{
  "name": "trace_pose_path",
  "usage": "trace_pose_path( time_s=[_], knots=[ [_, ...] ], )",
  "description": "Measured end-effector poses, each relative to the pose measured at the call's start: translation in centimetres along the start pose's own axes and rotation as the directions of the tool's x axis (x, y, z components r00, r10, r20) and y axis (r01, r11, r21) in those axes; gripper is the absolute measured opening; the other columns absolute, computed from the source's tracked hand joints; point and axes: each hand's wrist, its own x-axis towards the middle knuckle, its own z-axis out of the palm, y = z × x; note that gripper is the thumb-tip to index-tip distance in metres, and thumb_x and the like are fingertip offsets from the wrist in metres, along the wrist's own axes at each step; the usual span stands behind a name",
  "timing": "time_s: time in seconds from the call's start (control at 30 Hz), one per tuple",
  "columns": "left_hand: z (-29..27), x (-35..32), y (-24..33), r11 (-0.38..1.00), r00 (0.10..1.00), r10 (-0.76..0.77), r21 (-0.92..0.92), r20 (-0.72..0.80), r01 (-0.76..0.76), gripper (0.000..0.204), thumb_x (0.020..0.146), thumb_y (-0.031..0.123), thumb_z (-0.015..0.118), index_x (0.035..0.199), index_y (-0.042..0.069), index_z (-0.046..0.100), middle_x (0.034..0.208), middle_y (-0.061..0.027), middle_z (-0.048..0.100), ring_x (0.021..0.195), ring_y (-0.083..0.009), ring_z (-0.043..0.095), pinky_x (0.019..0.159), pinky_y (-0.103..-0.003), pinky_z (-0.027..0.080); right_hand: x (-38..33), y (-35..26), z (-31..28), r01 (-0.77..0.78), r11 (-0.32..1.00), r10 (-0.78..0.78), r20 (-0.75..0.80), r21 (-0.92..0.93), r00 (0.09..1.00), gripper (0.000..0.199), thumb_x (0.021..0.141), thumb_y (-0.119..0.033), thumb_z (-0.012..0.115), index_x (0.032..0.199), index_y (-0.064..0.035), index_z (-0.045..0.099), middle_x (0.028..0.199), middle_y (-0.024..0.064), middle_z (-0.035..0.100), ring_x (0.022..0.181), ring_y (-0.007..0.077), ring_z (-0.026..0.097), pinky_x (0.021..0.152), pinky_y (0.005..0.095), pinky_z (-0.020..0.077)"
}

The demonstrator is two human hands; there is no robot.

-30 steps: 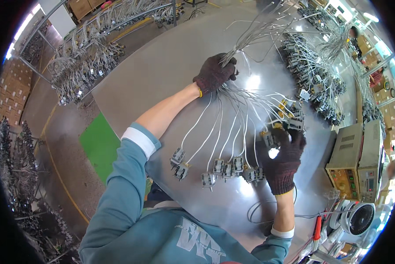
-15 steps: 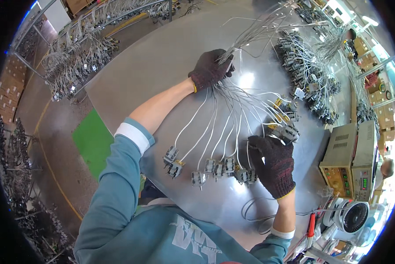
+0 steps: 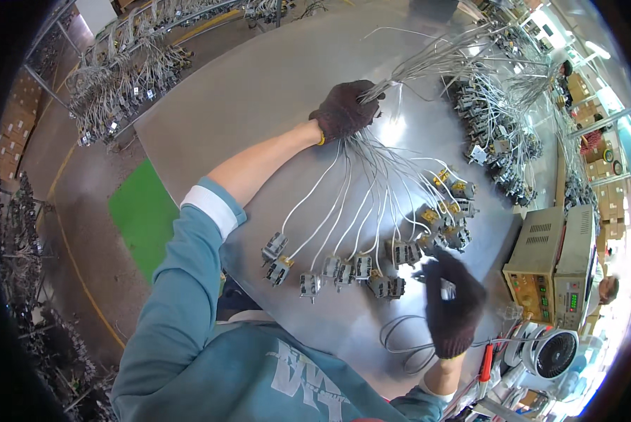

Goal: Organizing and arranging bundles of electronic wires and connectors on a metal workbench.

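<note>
2 gloved hands work well apart over the metal table (image 3: 203, 141). To the left of the left hand (image 3: 347, 109) and nearer the body, a pair of grey parts (image 3: 274, 246) lies at the ends of curving leads; some slack there would seem best, so nothing drags. The left hand is clamped round the wire bundle (image 3: 408, 72), whose far ends stick out beyond it; a firm fist should stop single leads slipping. Between the hands, the middle parts (image 3: 362, 267) form a loose row, and laying each beside its neighbour, leads uncrossed, looks the tidy way. Just beyond the right hand (image 3: 456, 302), the yellow-and-grey parts (image 3: 431, 214) crowd together and probably want teasing clear 1 at a time.

The left glove hides the wires inside its grip. The right hand's thumb and fingers curve toward each other around a bright gap, but blur at the tips means the person's pinch, if any, cannot be told. Beyond that hand, the overlapping parts are hard to count, and the bundle's ends blend into the wired heap (image 3: 487, 126).
</note>
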Motion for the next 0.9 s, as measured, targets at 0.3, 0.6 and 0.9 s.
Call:
trace_pose_path(
  time_s=[0.3,0.6,0.9],
  knots=[
    [-0.3,0.0,0.1,0.969,0.99,-0.122,-0.209,0.065,0.133,0.025,0.101,0.025,0.062,0.112,0.005,0.072,0.087,-0.0081,0.077,0.076,-0.0181,0.074,0.073,-0.034,0.059,3.0,3.9,2.1,0.016,0.907,-0.036,-0.039,-0.42,0.999,0.024,0.095,-0.011,0.073,0.119,-0.0092,0.072,0.093,0.0142,0.077,0.083,0.0318,0.075,0.076,0.0409,0.0579],
    [-0.5,0.3,-0.3,0.997,0.997,-0.022,-0.068,0.073,0.026,0.024,0.097,0.025,0.062,0.11,0.007,0.072,0.093,-0.0092,0.078,0.084,-0.0269,0.075,0.083,-0.039,0.059,1.7,5.7,3.2,0.28,0.924,-0.302,-0.044,-0.26,0.952,0.017,0.089,-0.001,0.072,0.105,-0.0058,0.068,0.094,0.0137,0.072,0.079,0.0305,0.071,0.072,0.0411,0.0566],
    [-0.4,0.5,0.3,0.903,0.945,-0.292,-0.284,0.148,0.323,0.013,0.092,0.01,0.065,0.098,0.0,0.072,0.08,-0.0049,0.07,0.069,-0.0133,0.066,0.065,-0.031,0.056,-0.3,3.9,0.3,0.153,0.98,-0.156,-0.011,-0.129,0.988,0.028,0.087,-0.006,0.076,0.115,-0.0034,0.074,0.07,0.0062,0.07,0.056,0.0191,0.065,0.058,0.032,0.0516]
  ],
)
